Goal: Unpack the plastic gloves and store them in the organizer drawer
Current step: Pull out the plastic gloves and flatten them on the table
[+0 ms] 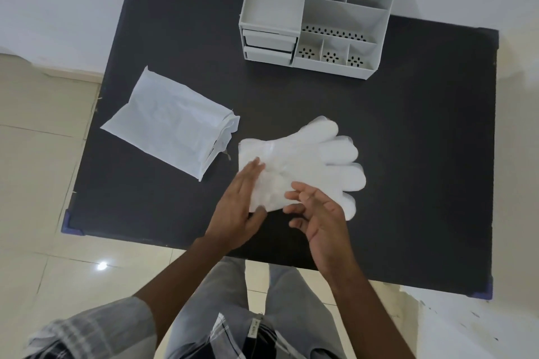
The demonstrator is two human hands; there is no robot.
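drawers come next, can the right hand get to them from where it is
Probably yes: the table between the right hand and the drawers looks bare, and both drawer fronts face the person, shut.

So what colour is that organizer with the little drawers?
Light grey organizer, drawers included, seen best in the head view.

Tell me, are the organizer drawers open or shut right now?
Shut. Both drawers sit flush in the front of the grey organizer, neither pulled out, and the gloves lie on the table.
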